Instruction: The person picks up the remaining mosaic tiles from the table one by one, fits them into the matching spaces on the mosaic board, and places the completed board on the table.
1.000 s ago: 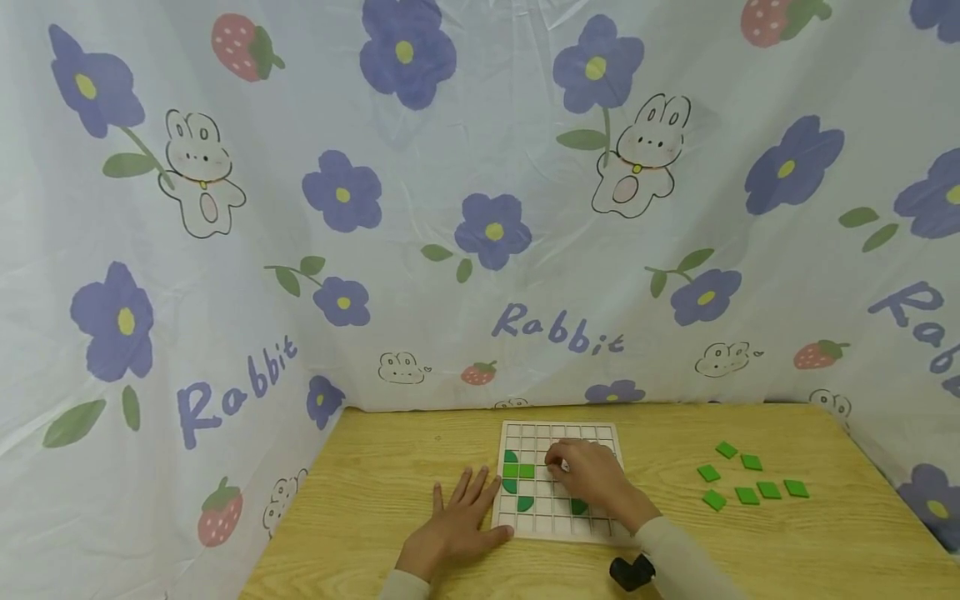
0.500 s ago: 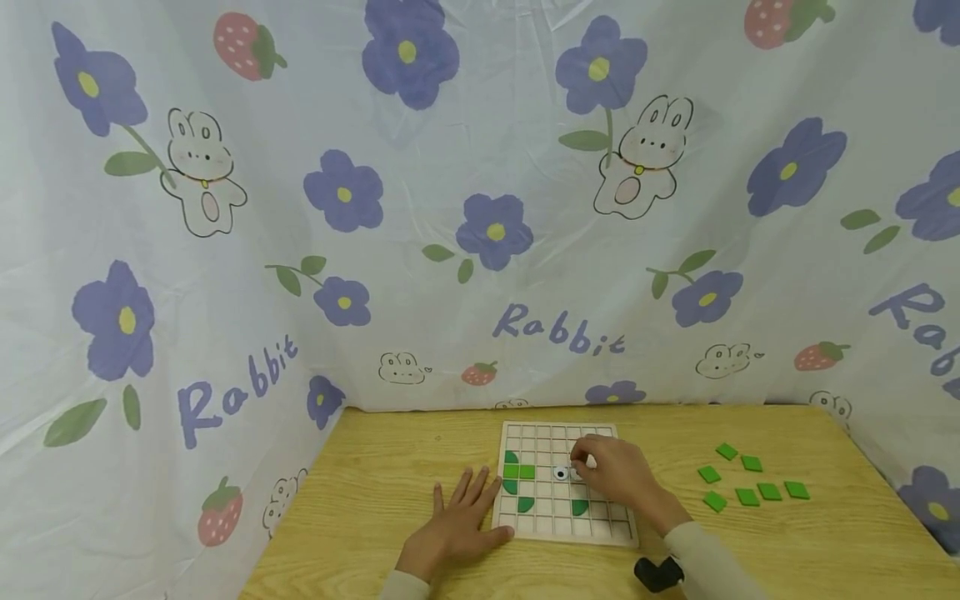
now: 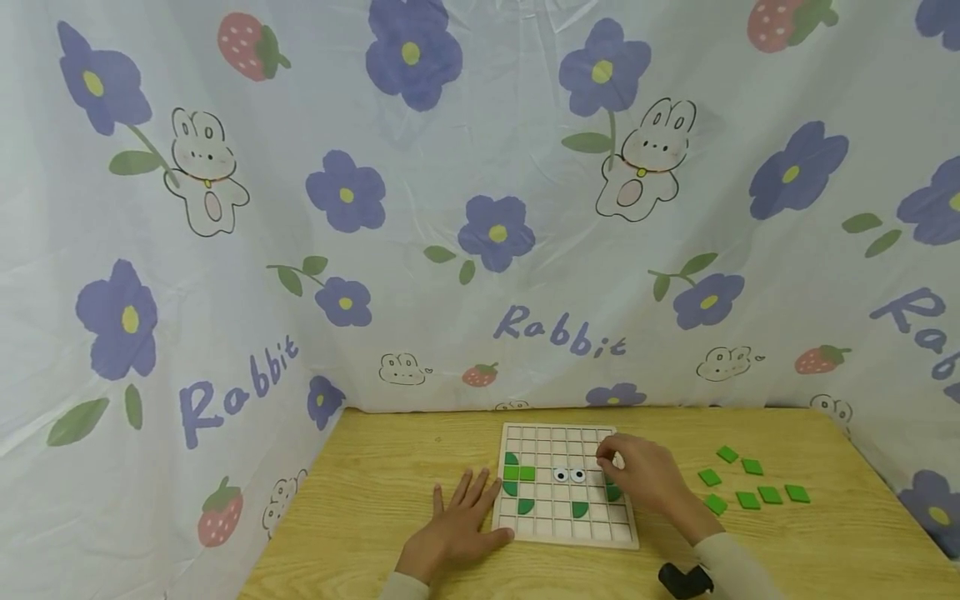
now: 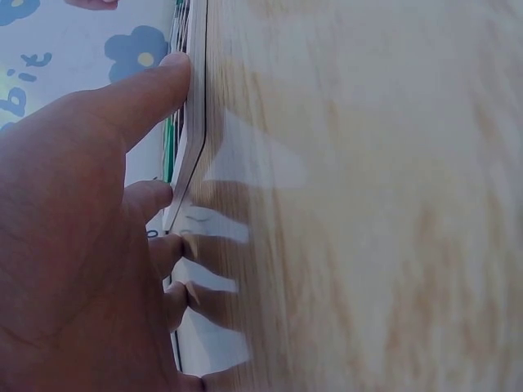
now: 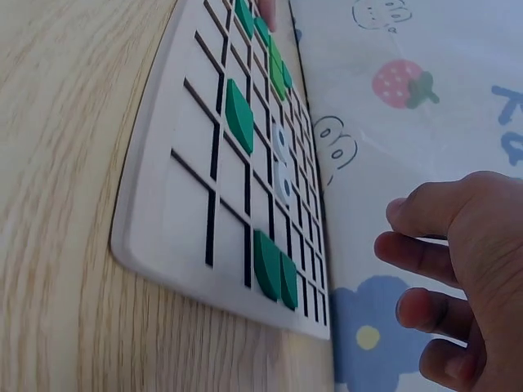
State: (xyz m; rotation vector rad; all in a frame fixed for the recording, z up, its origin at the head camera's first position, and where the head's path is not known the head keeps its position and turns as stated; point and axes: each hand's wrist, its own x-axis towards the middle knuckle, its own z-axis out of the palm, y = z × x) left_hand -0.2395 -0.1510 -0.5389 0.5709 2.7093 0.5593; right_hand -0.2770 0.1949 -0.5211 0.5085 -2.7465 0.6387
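Note:
A pale square grid board lies on the table. My left hand rests spread at its left side, with the thumb on the board's edge in the left wrist view. My right hand hovers over the board's right edge, fingers loosely bent with nothing between them in the right wrist view. Two round eye pieces sit side by side mid-board. Two light green squares sit at the left among dark green quarter-circle pieces. Two more dark green quarter-circles sit near the right edge, partly hidden in the head view.
Several loose green square tiles lie on the table to the right of the board. A black object shows beside the right sleeve. A printed curtain hangs behind the table's far edge.
My right hand has moved right across the board, uncovering both eye pieces and then part of the green pieces at the right edge. My left hand has stayed in place.

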